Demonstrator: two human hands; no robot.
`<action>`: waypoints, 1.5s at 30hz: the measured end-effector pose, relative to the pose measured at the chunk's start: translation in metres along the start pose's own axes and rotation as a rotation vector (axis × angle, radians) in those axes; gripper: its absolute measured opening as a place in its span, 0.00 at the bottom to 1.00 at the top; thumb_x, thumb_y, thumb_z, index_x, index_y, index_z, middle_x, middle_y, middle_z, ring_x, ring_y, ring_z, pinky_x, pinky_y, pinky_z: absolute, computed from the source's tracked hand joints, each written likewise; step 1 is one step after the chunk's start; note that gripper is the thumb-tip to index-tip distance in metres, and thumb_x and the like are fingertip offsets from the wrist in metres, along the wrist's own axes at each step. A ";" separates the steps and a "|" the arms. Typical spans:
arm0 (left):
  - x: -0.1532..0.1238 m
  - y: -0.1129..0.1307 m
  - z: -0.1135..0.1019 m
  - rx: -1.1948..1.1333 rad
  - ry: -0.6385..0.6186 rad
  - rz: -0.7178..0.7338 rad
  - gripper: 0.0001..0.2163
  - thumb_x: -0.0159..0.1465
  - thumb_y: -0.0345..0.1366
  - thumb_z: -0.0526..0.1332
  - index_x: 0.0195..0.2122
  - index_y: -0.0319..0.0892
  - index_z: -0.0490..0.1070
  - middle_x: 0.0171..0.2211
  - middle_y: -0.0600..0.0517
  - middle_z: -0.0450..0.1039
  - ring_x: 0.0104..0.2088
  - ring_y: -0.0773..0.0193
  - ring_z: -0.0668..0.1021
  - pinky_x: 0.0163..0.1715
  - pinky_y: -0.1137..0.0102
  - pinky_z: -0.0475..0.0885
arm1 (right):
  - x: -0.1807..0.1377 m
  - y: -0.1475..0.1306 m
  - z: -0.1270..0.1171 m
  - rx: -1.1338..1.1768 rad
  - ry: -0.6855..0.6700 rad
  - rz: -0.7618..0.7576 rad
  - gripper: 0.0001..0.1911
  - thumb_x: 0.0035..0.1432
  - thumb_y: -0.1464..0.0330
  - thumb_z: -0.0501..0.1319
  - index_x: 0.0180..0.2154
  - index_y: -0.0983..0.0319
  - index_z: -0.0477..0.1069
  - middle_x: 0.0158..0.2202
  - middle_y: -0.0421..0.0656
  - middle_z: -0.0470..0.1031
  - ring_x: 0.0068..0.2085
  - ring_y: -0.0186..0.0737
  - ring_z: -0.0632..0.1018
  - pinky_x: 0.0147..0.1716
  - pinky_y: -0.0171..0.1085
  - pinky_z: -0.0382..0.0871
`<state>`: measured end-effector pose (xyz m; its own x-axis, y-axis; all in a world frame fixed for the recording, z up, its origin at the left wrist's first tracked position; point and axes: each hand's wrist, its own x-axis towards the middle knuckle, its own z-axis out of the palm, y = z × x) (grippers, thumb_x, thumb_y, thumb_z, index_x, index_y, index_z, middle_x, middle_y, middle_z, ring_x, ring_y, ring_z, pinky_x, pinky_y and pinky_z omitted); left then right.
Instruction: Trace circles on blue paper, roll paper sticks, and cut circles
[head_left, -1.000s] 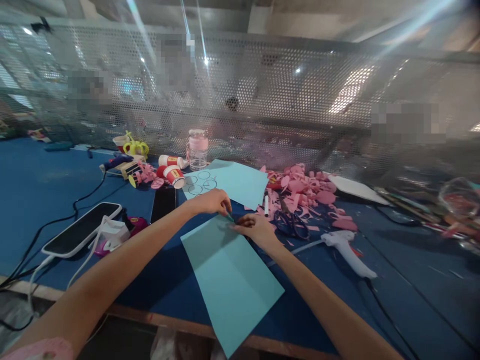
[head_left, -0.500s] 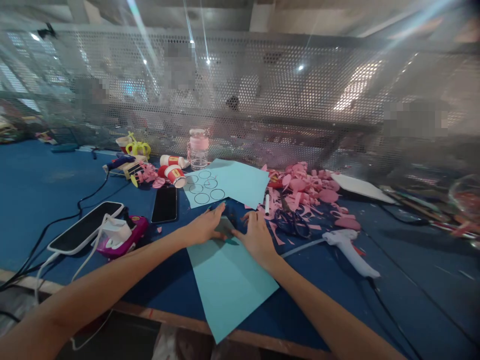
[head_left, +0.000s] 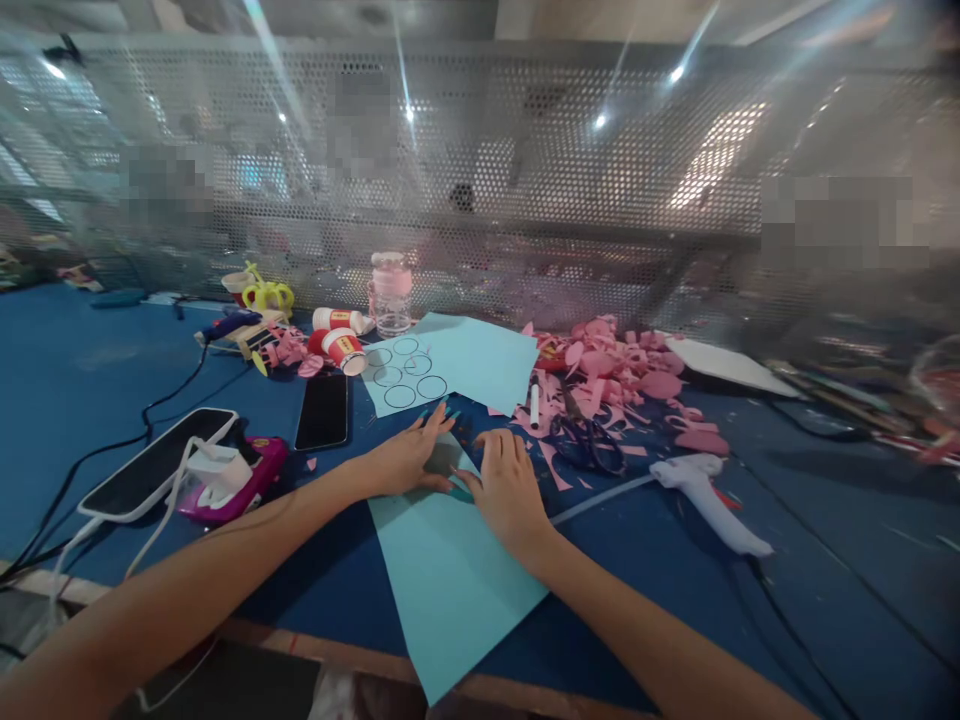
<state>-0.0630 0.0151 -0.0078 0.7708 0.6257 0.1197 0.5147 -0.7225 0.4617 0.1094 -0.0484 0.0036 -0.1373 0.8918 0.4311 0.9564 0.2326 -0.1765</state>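
A light blue sheet of paper (head_left: 457,590) lies at an angle in front of me, its near corner hanging past the table's front edge. My left hand (head_left: 401,465) rests at the sheet's far left edge, open, with its fingers stretched forward and thumb pointing inward. At the far right edge my right hand (head_left: 510,485) has its fingers bent down and its thumb on the paper, closed on that edge; the fingertips are partly hidden. Just beyond both hands lies a blue sheet with drawn circles (head_left: 401,395), and beside it a plain blue sheet (head_left: 491,360).
Pink paper scraps (head_left: 600,365), dark-handled scissors (head_left: 589,445), a white marker (head_left: 535,405) and a white glue gun (head_left: 712,505) lie right. On the left are a black phone (head_left: 322,412), a white-edged phone (head_left: 157,465), a purple power strip (head_left: 259,480), paper cups (head_left: 345,350) and cables. A bottle (head_left: 391,295) stands behind.
The view has shifted slightly. My right hand's fingers have bent more over the sheet's edge, and both hands remain at the far end of the paper.
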 end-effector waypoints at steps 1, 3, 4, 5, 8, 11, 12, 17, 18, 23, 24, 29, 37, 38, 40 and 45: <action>0.001 -0.001 0.000 -0.006 -0.010 -0.016 0.54 0.55 0.47 0.62 0.59 0.37 0.12 0.62 0.33 0.44 0.63 0.51 0.46 0.58 0.53 0.46 | 0.001 0.001 0.002 0.010 0.008 -0.002 0.16 0.53 0.65 0.61 0.42 0.66 0.63 0.42 0.53 0.68 0.45 0.51 0.69 0.42 0.47 0.66; 0.002 0.000 -0.001 -0.015 -0.027 -0.045 0.54 0.54 0.48 0.63 0.59 0.37 0.12 0.62 0.34 0.44 0.63 0.52 0.46 0.59 0.53 0.46 | 0.002 0.006 0.009 0.055 0.010 -0.045 0.22 0.55 0.67 0.58 0.49 0.68 0.58 0.50 0.56 0.65 0.54 0.53 0.63 0.49 0.49 0.62; 0.003 0.001 -0.002 -0.019 -0.031 -0.055 0.55 0.53 0.48 0.63 0.59 0.37 0.13 0.62 0.35 0.43 0.63 0.52 0.46 0.59 0.54 0.47 | 0.003 0.008 0.013 0.084 -0.005 -0.073 0.25 0.56 0.68 0.56 0.54 0.68 0.54 0.54 0.57 0.61 0.58 0.52 0.59 0.53 0.50 0.59; 0.003 0.002 -0.003 -0.022 -0.032 -0.063 0.55 0.53 0.47 0.64 0.59 0.37 0.13 0.62 0.35 0.43 0.63 0.52 0.46 0.59 0.55 0.47 | 0.003 0.010 0.017 0.115 -0.037 -0.101 0.29 0.57 0.69 0.54 0.57 0.69 0.48 0.57 0.58 0.58 0.61 0.51 0.55 0.55 0.51 0.55; 0.002 0.007 -0.006 -0.036 -0.038 -0.083 0.55 0.52 0.46 0.65 0.60 0.38 0.14 0.62 0.36 0.44 0.63 0.53 0.46 0.59 0.56 0.48 | 0.004 0.015 0.027 0.184 -0.169 -0.143 0.35 0.58 0.72 0.48 0.62 0.68 0.31 0.60 0.59 0.54 0.62 0.46 0.53 0.58 0.52 0.49; 0.001 0.011 -0.010 -0.045 -0.055 -0.099 0.55 0.52 0.45 0.65 0.60 0.39 0.14 0.62 0.37 0.44 0.63 0.52 0.45 0.59 0.56 0.48 | 0.005 0.015 0.029 0.183 -0.254 -0.158 0.37 0.58 0.73 0.47 0.61 0.71 0.25 0.61 0.60 0.53 0.62 0.44 0.53 0.59 0.52 0.45; 0.001 0.012 -0.010 -0.042 -0.059 -0.102 0.55 0.52 0.45 0.65 0.60 0.39 0.14 0.63 0.38 0.43 0.63 0.52 0.45 0.59 0.57 0.48 | 0.006 0.015 0.028 0.170 -0.266 -0.153 0.37 0.58 0.73 0.47 0.61 0.72 0.26 0.61 0.61 0.52 0.63 0.43 0.52 0.60 0.51 0.44; 0.000 0.012 -0.011 -0.005 -0.068 -0.102 0.54 0.53 0.46 0.64 0.60 0.38 0.15 0.62 0.37 0.43 0.63 0.51 0.46 0.58 0.57 0.50 | 0.007 0.014 0.025 0.073 -0.270 -0.171 0.34 0.59 0.71 0.47 0.61 0.75 0.34 0.61 0.62 0.51 0.63 0.44 0.50 0.60 0.52 0.41; -0.001 0.012 -0.012 0.009 -0.070 -0.100 0.53 0.53 0.47 0.63 0.60 0.38 0.16 0.62 0.37 0.44 0.63 0.50 0.47 0.58 0.57 0.51 | 0.007 0.014 0.025 0.057 -0.271 -0.186 0.33 0.59 0.70 0.47 0.61 0.74 0.35 0.60 0.61 0.53 0.63 0.44 0.52 0.60 0.52 0.40; 0.000 0.013 -0.013 0.075 -0.096 -0.119 0.52 0.54 0.47 0.63 0.61 0.36 0.19 0.61 0.38 0.49 0.61 0.51 0.53 0.57 0.58 0.51 | 0.006 0.013 0.025 0.043 -0.253 -0.199 0.32 0.59 0.70 0.46 0.62 0.73 0.35 0.58 0.59 0.58 0.61 0.43 0.57 0.60 0.52 0.42; 0.000 0.014 -0.013 0.089 -0.101 -0.125 0.51 0.54 0.47 0.63 0.61 0.36 0.19 0.61 0.38 0.50 0.61 0.51 0.54 0.57 0.59 0.52 | 0.006 0.012 0.023 0.046 -0.251 -0.194 0.33 0.59 0.71 0.47 0.62 0.73 0.35 0.58 0.60 0.58 0.61 0.43 0.57 0.60 0.52 0.43; -0.001 0.018 -0.010 0.208 -0.102 -0.103 0.50 0.56 0.46 0.62 0.61 0.35 0.20 0.60 0.37 0.51 0.60 0.53 0.56 0.57 0.61 0.52 | 0.006 0.007 0.015 0.059 -0.276 -0.190 0.31 0.58 0.74 0.48 0.60 0.78 0.39 0.56 0.62 0.61 0.59 0.43 0.61 0.60 0.49 0.46; -0.005 0.026 -0.012 0.206 -0.100 -0.165 0.45 0.58 0.42 0.60 0.62 0.36 0.24 0.59 0.37 0.55 0.60 0.48 0.57 0.53 0.60 0.59 | 0.005 0.005 0.014 0.060 -0.230 -0.198 0.30 0.57 0.76 0.49 0.59 0.77 0.42 0.53 0.60 0.65 0.56 0.44 0.66 0.59 0.49 0.51; -0.005 0.026 -0.012 0.187 -0.098 -0.171 0.46 0.57 0.42 0.61 0.62 0.36 0.23 0.59 0.37 0.55 0.60 0.48 0.56 0.54 0.59 0.59 | 0.005 0.005 0.014 0.055 -0.226 -0.203 0.30 0.57 0.76 0.48 0.59 0.77 0.42 0.53 0.60 0.66 0.56 0.44 0.66 0.59 0.49 0.52; -0.006 0.025 -0.011 0.132 -0.076 -0.182 0.48 0.57 0.41 0.62 0.61 0.38 0.19 0.61 0.37 0.50 0.61 0.49 0.54 0.54 0.58 0.59 | 0.005 0.005 0.015 0.049 -0.220 -0.214 0.29 0.57 0.76 0.48 0.59 0.78 0.43 0.53 0.61 0.66 0.56 0.45 0.66 0.59 0.49 0.51; -0.009 0.020 -0.008 0.020 -0.026 -0.168 0.50 0.56 0.41 0.62 0.60 0.41 0.15 0.62 0.37 0.45 0.61 0.50 0.54 0.54 0.57 0.59 | 0.006 0.009 0.019 0.083 -0.209 -0.222 0.30 0.59 0.74 0.46 0.60 0.76 0.40 0.54 0.61 0.64 0.57 0.44 0.65 0.59 0.51 0.50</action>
<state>-0.0627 -0.0023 0.0077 0.6824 0.7307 0.0192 0.6444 -0.6138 0.4560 0.1123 -0.0335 -0.0120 -0.3987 0.8739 0.2780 0.8739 0.4539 -0.1738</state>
